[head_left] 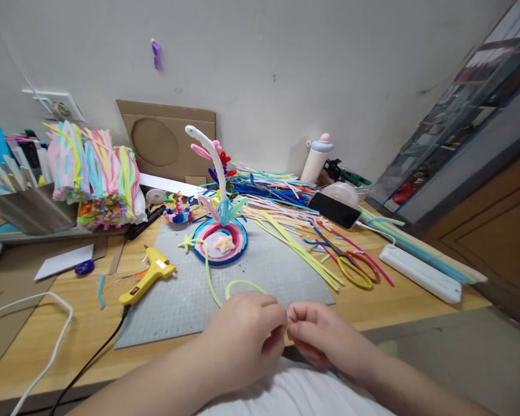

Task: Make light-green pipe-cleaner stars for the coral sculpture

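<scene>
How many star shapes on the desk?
2: a yellow star by the left edge of the round striped base, and a beige star on that base. Others may be hidden.

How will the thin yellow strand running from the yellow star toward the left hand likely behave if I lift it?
The thin yellow strand is probably very light, being so slender. It looks bendable rather than rigid, since it turns sharply near the star then curves smoothly. Lifting might tug the star, as they seem to meet; I can't tell whether they're joined.
</scene>
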Tool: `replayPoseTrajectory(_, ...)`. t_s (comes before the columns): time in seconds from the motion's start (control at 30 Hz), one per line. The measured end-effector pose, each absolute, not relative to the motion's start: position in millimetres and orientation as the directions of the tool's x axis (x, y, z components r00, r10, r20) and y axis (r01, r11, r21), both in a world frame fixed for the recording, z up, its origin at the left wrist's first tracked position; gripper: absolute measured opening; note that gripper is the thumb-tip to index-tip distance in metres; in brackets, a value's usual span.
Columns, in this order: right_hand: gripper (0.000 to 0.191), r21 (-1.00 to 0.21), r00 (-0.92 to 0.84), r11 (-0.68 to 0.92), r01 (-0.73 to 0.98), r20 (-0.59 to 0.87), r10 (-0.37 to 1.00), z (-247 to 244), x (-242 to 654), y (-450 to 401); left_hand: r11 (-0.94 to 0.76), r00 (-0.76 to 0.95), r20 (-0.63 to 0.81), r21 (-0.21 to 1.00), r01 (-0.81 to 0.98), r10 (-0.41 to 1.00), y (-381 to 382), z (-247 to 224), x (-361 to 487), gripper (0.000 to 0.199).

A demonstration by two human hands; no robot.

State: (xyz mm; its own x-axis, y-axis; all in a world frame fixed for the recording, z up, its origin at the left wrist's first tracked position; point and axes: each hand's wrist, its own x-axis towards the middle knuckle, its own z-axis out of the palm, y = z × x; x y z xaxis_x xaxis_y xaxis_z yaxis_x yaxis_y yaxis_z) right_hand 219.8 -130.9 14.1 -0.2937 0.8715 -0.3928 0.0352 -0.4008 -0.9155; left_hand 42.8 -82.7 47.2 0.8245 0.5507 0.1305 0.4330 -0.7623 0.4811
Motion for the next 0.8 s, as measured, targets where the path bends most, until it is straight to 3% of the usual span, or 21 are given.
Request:
replayPoseTrajectory(0.1,0.013,-0.615,-0.51,-0.729,-0.302,-0.542,0.668,11.1,224.1,-125.7,-0.806,0.83,0.169,0.401,0.435,0.532,-83.8,46.3,43.2,0.012)
replayPoseTrajectory(0.17,0.014,-0.428,-0.617,-0.826,-0.366,-0.553,0.56,5.0,228.0,-123.8,-0.824,0.834,0.186,0.369,0.43,0.519,-84.4,47.1,43.7,0.011)
replayPoseTrajectory(0.23,0.015,-0.34,-0.667,-0.855,-0.391,-0.536,0.518,0.2,230.2,-123.4,-0.837,0.841,0.194,0.348,0.423,0.506,-84.7,48.2,43.8,0.011)
replayPoseTrajectory(0.4,0.016,-0.435,-0.574,-0.774,-0.46,-0.519,0.633,3.1,227.4,-125.3,-0.852,0.85,0.195,0.312,0.42,0.49,-83.8,48.8,42.9,0.01)
replayPoseTrajectory(0.8,0.014,-0.41,-0.599,-0.795,-0.448,-0.522,0.607,8.9,226.1,-125.2,-0.912,0.891,0.218,0.195,0.36,0.398,-84.8,51.2,42.5,0.01)
